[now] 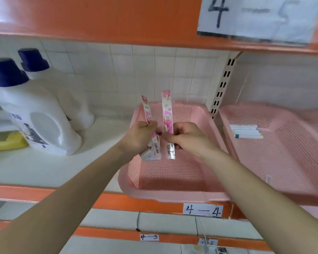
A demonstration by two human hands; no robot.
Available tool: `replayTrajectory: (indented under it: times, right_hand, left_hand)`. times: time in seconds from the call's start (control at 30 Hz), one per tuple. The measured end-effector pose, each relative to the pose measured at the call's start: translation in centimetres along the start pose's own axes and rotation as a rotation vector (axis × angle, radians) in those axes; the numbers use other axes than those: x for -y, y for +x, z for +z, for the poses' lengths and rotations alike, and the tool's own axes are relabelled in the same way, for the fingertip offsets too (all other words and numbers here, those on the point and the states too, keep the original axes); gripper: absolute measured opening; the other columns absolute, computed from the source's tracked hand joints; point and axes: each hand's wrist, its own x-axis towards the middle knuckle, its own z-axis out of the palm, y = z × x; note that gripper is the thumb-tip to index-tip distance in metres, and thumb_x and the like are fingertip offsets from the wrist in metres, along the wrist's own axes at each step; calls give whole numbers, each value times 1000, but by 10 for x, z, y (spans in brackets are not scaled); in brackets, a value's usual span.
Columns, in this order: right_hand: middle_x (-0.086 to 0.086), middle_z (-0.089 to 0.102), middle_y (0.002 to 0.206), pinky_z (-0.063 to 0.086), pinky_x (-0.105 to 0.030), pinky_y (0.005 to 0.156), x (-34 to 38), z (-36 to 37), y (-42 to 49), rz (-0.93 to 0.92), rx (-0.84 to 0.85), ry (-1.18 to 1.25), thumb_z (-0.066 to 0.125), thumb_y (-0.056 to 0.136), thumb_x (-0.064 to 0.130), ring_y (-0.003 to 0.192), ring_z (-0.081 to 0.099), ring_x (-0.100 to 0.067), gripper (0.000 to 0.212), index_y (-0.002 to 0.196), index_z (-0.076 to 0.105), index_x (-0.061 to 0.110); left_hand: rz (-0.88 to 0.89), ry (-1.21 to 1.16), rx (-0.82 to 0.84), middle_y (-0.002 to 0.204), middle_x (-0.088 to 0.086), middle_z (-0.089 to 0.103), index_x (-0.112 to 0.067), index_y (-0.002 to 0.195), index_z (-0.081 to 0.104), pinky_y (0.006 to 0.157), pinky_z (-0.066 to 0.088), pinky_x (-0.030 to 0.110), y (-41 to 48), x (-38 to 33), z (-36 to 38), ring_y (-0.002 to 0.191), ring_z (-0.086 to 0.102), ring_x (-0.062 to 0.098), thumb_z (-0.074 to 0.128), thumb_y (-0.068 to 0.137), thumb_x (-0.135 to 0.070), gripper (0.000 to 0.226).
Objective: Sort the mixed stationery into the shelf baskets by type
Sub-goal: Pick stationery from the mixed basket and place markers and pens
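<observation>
Plainly both sets of fingers are busy: the fingers (150, 125) of the left hand (139, 137) are curled round the middle of a long pink packet (146, 109), while the thumb and fingertips (168, 138) of the right hand (188, 139) pinch a second packet (167, 114) of the same printed kind low on its length. Both packets stand nearly upright, side by side and just apart, probably so that the two can be compared or pulled from one bundle. The white ends below the left palm suggest more than one packet in that grip, though I cannot tell how many. Both hands hover over the pink basket (165, 196) that sits above the shelf label (203, 210) reading 4—4. Its mesh floor shows nothing lying in it where it is visible, so it looks like the place chosen for this type. Holding the packets by the middle and lower part leaves the tops free, and lowering them flat seems the likely next move. To the right, past the slotted upright, a neighbouring basket (283, 111) holds a tidy row of white markers (246, 132), a kind already kept to itself. At the left of the shelf board stand white detergent bottles (35, 121) with blue caps, well apart from the sorting.
</observation>
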Motion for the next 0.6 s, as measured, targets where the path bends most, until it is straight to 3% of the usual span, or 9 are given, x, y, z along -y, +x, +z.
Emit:
replayTrajectory:
  times: [0.13, 0.27, 0.33, 0.4, 0.43, 0.5, 0.57, 0.6]
  right_hand:
    - [9, 56, 50, 44, -16, 49, -8, 3, 7, 48, -62, -52, 72, 89, 18, 45, 51, -1, 26, 82, 66, -6]
    - [1, 60, 55, 47, -21, 53, -10, -2, 29, 181, -57, -151, 64, 95, 12, 49, 53, -8, 22, 75, 68, 5]
    - [-4, 60, 59, 46, -22, 51, -11, -2, 41, 227, -40, -215, 64, 94, 10, 49, 52, -11, 23, 71, 68, 8]
    - [-5, 61, 59, 44, -20, 45, -13, 2, 52, 242, -39, -320, 68, 90, 8, 46, 51, -10, 24, 67, 67, 11]
    - [-5, 62, 60, 45, -20, 46, -14, 6, 57, 245, -42, -368, 71, 88, 8, 47, 53, -11, 22, 67, 67, 11]
    - [-9, 67, 67, 55, -27, 58, -18, 14, 67, 270, -43, -449, 76, 82, 10, 57, 61, -17, 13, 72, 69, 5]
    - [-14, 72, 81, 59, -35, 76, -23, 22, 73, 297, -33, -538, 80, 78, 15, 76, 70, -25, 20, 87, 71, 0]
    - [-14, 72, 86, 58, -33, 77, -26, 24, 74, 302, -27, -584, 81, 77, 19, 83, 71, -26, 25, 92, 71, 0]
  left_hand:
    - [23, 1, 40, 66, -7, 74, -18, 67, 72, 46, 47, 13, 3, 4, -12, 58, 70, 5, 50, 98, -20, 38]
    - [82, 6, 106, 85, 1, 77, -10, 89, 72, 68, 58, 25, 3, 2, -19, 79, 74, 17, 51, 99, -19, 25]
    - [111, 15, 96, 82, -6, 76, -15, 85, 71, 66, 55, 21, 4, 2, -23, 76, 73, 12, 52, 99, -19, 25]
    - [117, 21, 90, 74, -3, 71, -9, 79, 70, 60, 51, 21, 4, 0, -25, 68, 67, 12, 54, 98, -18, 27]
    - [117, 15, 86, 66, -3, 69, -12, 68, 69, 54, 48, 18, 3, 0, -25, 60, 64, 10, 56, 98, -17, 34]
    - [107, 24, 78, 47, -11, 57, -20, 43, 59, 41, 37, 12, 3, 1, -26, 41, 52, 3, 59, 97, -18, 55]
    - [90, 8, 50, 43, -13, 52, -20, 40, 54, 39, 33, 11, 3, 0, -26, 36, 47, 3, 58, 99, -22, 59]
    - [79, -11, 44, 46, -10, 54, -18, 45, 55, 41, 35, 11, 5, 0, -27, 39, 48, 6, 56, 100, -25, 56]
